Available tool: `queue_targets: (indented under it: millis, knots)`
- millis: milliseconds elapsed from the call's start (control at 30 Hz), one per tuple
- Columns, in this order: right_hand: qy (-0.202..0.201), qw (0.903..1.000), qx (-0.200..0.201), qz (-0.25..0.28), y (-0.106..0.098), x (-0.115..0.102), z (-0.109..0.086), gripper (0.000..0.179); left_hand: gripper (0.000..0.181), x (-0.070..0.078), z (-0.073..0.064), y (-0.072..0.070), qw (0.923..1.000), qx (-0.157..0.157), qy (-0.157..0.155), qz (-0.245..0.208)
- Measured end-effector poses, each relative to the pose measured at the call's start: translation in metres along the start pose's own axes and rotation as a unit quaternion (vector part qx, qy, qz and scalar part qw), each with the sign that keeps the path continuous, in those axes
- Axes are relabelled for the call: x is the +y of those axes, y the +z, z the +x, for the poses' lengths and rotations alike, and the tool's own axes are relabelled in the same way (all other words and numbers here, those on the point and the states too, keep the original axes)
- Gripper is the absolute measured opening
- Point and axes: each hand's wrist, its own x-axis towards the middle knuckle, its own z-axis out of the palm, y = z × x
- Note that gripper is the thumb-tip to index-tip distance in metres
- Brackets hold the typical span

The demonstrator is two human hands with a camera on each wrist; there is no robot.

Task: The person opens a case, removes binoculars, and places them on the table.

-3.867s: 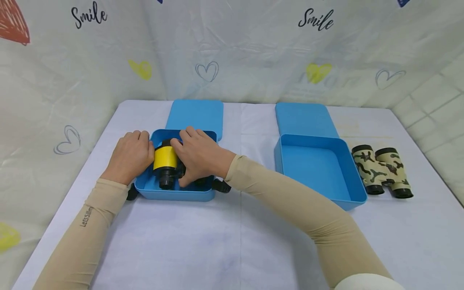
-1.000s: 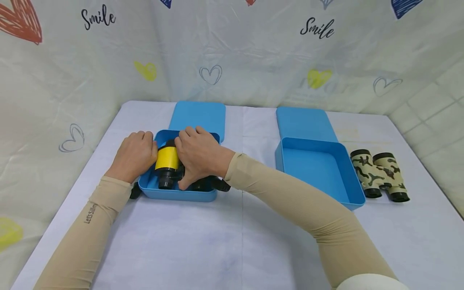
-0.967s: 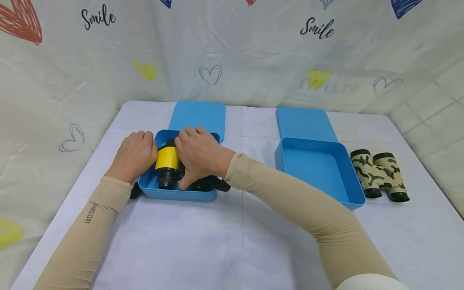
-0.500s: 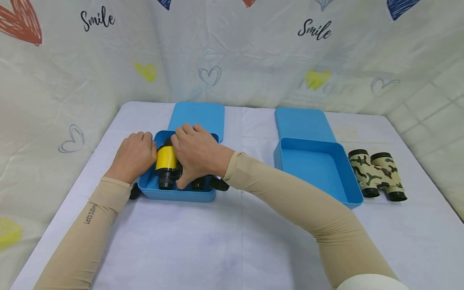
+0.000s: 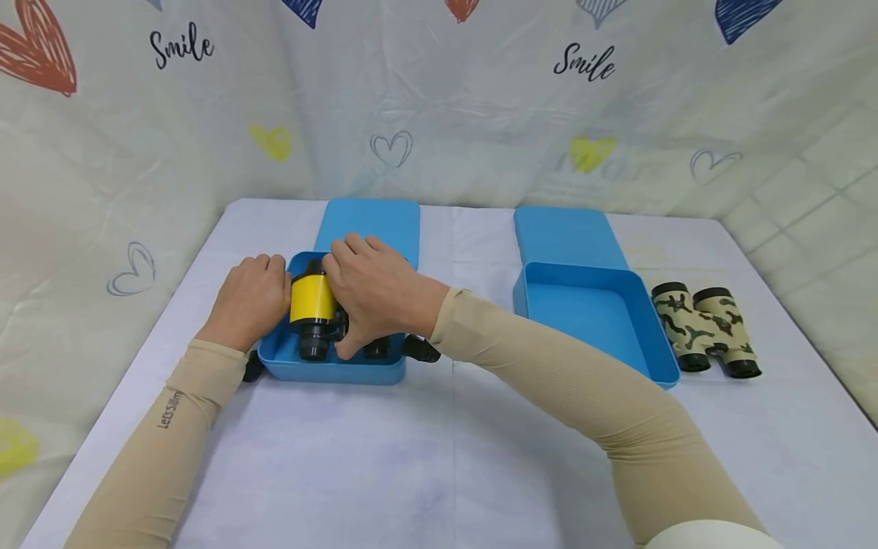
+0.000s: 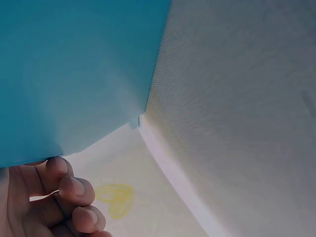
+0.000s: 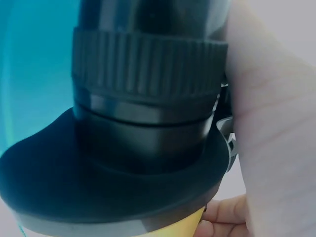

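Observation:
Yellow-and-black binoculars [image 5: 313, 299] lie inside the left blue box [image 5: 332, 372], eyepieces toward the near wall. My right hand [image 5: 373, 290] grips them from above, over the bridge and right barrel, hiding most of that side. Up close in the right wrist view are a ribbed black eyepiece [image 7: 148, 66] and a strip of the yellow body. My left hand [image 5: 250, 301] holds the left wall of the same box. The left wrist view has its curled fingers [image 6: 76, 190] against the edge of the blue wall [image 6: 74, 74].
A second blue box [image 5: 590, 309] stands open to the right, its lid [image 5: 569, 236] behind it. Camouflage binoculars [image 5: 706, 328] lie beside it on the white tablecloth [image 5: 439, 457]. Behind the left box is another blue lid [image 5: 370, 221]. A printed sheet [image 5: 439, 91] hangs at the back.
My right hand has shifted slightly up and away over the box, exposing more of the right eyepiece. My left hand stays on the box wall. The head view has tilted slightly.

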Motion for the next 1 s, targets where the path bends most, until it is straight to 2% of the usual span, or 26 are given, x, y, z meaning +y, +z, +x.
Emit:
queue_targets:
  millis: [333, 767, 1000]
  knots:
    - [0.002, 0.9997, 0.016, 0.019, 0.003, 0.008, -0.009, 0.096, 0.024, 0.001, 0.001, 0.000, 0.9997, -0.006, 0.013, 0.018]
    - [0.006, 0.9995, 0.027, 0.016, 0.005, 0.018, -0.021, 0.101, 0.024, 0.004, 0.002, -0.001, 0.9972, -0.058, -0.047, -0.004]
    - [0.010, 0.9995, 0.024, 0.018, 0.004, 0.024, -0.030, 0.097, 0.025, 0.005, 0.002, -0.001, 0.9967, -0.064, -0.050, -0.001]
